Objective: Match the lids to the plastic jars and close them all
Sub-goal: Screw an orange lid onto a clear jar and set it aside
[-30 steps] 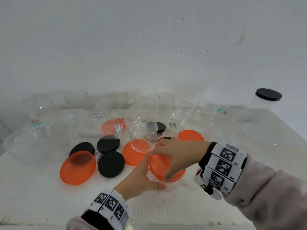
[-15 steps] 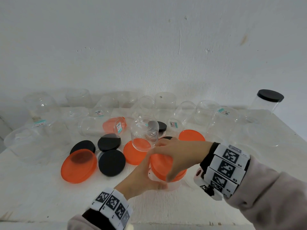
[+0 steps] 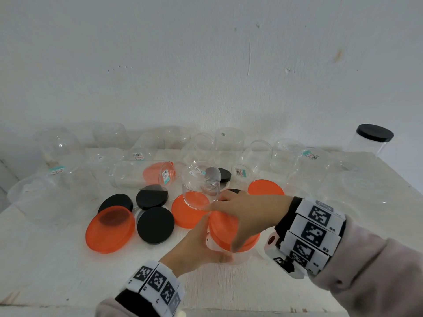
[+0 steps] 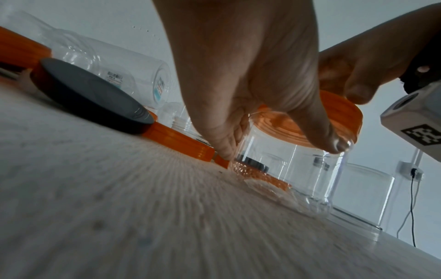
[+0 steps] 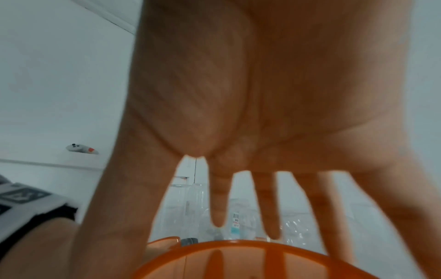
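Orange plastic is what matters now: the orange lid (image 3: 225, 227) sits on the short clear jar (image 4: 288, 169) at the lower centre of the head view, near the front edge of the white table (image 3: 57, 271). The left hand (image 3: 196, 245) wraps the jar wall, thumb and fingers curled around it. The right hand (image 3: 247, 216) covers the lid from above, its fingers (image 5: 219, 203) spread over the rim. To do this step well, I think the lid should stay level while it turns, the jar held firmly so it does not spin. Other black lids (image 3: 155, 225) wait at the left.
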{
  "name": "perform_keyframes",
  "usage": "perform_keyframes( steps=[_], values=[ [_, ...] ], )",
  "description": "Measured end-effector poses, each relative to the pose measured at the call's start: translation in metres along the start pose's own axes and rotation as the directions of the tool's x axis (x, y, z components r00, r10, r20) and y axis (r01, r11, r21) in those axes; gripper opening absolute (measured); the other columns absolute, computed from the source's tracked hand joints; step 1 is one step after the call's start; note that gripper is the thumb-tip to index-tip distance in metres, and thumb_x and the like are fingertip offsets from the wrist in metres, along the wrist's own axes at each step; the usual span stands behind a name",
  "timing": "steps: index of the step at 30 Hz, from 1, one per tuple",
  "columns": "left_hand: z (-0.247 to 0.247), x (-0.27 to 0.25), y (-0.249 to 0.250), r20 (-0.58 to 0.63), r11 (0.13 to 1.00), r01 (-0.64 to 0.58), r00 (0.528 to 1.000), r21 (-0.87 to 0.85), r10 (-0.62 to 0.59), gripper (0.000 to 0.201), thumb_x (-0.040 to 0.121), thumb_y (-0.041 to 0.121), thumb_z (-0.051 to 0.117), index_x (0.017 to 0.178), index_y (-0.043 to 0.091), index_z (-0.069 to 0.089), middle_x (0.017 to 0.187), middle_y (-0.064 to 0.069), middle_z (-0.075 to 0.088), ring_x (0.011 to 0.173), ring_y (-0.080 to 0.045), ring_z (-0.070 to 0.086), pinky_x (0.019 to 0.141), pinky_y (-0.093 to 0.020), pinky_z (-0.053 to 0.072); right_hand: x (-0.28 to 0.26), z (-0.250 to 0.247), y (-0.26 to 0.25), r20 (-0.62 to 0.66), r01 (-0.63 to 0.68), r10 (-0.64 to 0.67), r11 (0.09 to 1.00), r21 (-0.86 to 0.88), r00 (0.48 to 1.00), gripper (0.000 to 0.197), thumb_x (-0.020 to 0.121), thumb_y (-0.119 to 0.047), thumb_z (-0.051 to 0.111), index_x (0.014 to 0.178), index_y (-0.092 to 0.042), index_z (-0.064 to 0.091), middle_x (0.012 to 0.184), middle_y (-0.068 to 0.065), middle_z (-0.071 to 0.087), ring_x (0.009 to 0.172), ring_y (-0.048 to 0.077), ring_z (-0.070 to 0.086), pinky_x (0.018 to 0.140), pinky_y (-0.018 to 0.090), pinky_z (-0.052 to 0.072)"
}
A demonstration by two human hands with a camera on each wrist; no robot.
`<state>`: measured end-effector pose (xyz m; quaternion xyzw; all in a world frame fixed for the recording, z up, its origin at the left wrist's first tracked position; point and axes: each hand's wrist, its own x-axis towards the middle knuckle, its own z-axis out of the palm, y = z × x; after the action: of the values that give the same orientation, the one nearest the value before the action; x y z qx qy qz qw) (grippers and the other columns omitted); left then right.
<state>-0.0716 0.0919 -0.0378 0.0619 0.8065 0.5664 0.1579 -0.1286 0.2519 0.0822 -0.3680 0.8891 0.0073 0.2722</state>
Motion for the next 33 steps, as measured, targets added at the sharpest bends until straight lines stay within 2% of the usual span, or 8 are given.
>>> perform_keyframes(
  steps=[4, 11, 14, 17, 20, 26, 30, 33],
  values=[
    [0.0, 0.0, 0.0, -0.006, 1.0, -0.01, 1.0, -0.009, 0.01, 0.096, 0.066, 0.027, 0.087, 0.12, 0.066, 0.018, 0.127, 0.039, 0.033, 0.113, 0.025, 0.035, 0.083, 0.0, 0.037, 0.0, 0.001, 0.0, -0.018, 0.022, -0.022, 1.0, 0.011, 1.0, 0.077, 0.074, -0.052, 0.074, 0.137, -0.054, 0.031, 0.134, -0.011, 0.029, 0.111, 0.021, 0.032, 0.094, 0.041, 0.04],
    [0.0, 0.0, -0.001, 0.005, 0.999, -0.023, 1.0, -0.027, 0.023, 0.094, 0.065, 0.026, 0.088, 0.125, 0.057, 0.023, 0.13, 0.032, 0.04, 0.108, 0.03, 0.038, 0.081, 0.001, 0.039, 0.007, 0.009, 0.0, -0.083, -0.123, 0.118, 0.99, -0.064, 0.99, 0.086, 0.072, -0.076, 0.058, 0.141, -0.031, 0.032, 0.128, 0.003, 0.04, 0.094, 0.023, 0.041, 0.077, 0.034, 0.039],
    [0.0, -0.001, -0.001, 0.002, 1.0, -0.008, 1.0, -0.011, 0.008, 0.095, 0.065, 0.028, 0.088, 0.12, 0.063, 0.019, 0.124, 0.038, 0.036, 0.104, 0.034, 0.035, 0.079, 0.0, 0.041, 0.005, 0.004, 0.011, -0.036, -0.212, 0.212, 0.977, -0.015, 0.977, 0.087, 0.073, -0.061, 0.065, 0.144, -0.028, 0.028, 0.137, 0.0, 0.037, 0.111, 0.024, 0.041, 0.089, 0.038, 0.044],
    [0.001, 0.0, 0.0, 0.003, 1.0, -0.009, 1.0, -0.007, 0.009, 0.096, 0.064, 0.031, 0.088, 0.122, 0.065, 0.018, 0.126, 0.038, 0.036, 0.107, 0.03, 0.036, 0.078, 0.0, 0.041, 0.003, 0.004, 0.012, 0.032, -0.078, 0.078, 0.997, -0.007, 0.996, 0.091, 0.072, -0.043, 0.076, 0.143, -0.046, 0.02, 0.144, -0.009, 0.024, 0.122, 0.021, 0.03, 0.099, 0.046, 0.041],
    [0.0, 0.0, 0.0, 0.0, 1.0, -0.001, 1.0, -0.009, 0.001, 0.095, 0.063, 0.033, 0.088, 0.118, 0.066, 0.018, 0.123, 0.04, 0.035, 0.105, 0.032, 0.035, 0.079, 0.002, 0.038, 0.0, 0.004, 0.008, 0.017, -0.043, 0.043, 0.999, 0.012, 0.999, 0.1, 0.065, -0.059, 0.078, 0.142, -0.053, 0.014, 0.136, -0.01, 0.027, 0.108, 0.018, 0.028, 0.093, 0.04, 0.041],
    [0.0, -0.001, 0.001, 0.0, 1.0, -0.002, 1.0, -0.024, 0.002, 0.095, 0.062, 0.035, 0.089, 0.124, 0.062, 0.022, 0.13, 0.033, 0.041, 0.112, 0.022, 0.042, 0.08, -0.002, 0.042, 0.007, 0.018, 0.004, -0.089, -0.174, 0.171, 0.984, -0.026, 0.981, 0.108, 0.062, -0.087, 0.056, 0.145, -0.027, 0.021, 0.13, 0.004, 0.037, 0.095, 0.022, 0.043, 0.076, 0.034, 0.039],
    [0.0, -0.001, 0.0, -0.011, 1.0, 0.006, 1.0, 0.009, -0.006, 0.103, 0.059, 0.043, 0.088, 0.129, 0.06, 0.014, 0.124, 0.041, 0.035, 0.11, 0.025, 0.037, 0.082, -0.002, 0.04, 0.002, 0.009, 0.008, 0.012, -0.096, 0.096, 0.995, -0.014, 0.995, 0.114, 0.062, -0.068, 0.074, 0.143, -0.05, -0.004, 0.15, -0.003, 0.017, 0.138, 0.027, 0.017, 0.103, 0.05, 0.033],
    [0.0, -0.001, 0.0, -0.019, 1.0, 0.009, 1.0, 0.018, -0.009, 0.101, 0.061, 0.04, 0.088, 0.13, 0.057, 0.017, 0.129, 0.033, 0.038, 0.118, 0.013, 0.04, 0.091, -0.01, 0.041, -0.002, 0.005, 0.012, 0.026, 0.004, -0.005, 1.0, 0.029, 1.0, 0.109, 0.066, -0.047, 0.08, 0.141, -0.059, 0.002, 0.145, -0.014, 0.016, 0.134, 0.02, 0.016, 0.104, 0.048, 0.036]
  ],
)
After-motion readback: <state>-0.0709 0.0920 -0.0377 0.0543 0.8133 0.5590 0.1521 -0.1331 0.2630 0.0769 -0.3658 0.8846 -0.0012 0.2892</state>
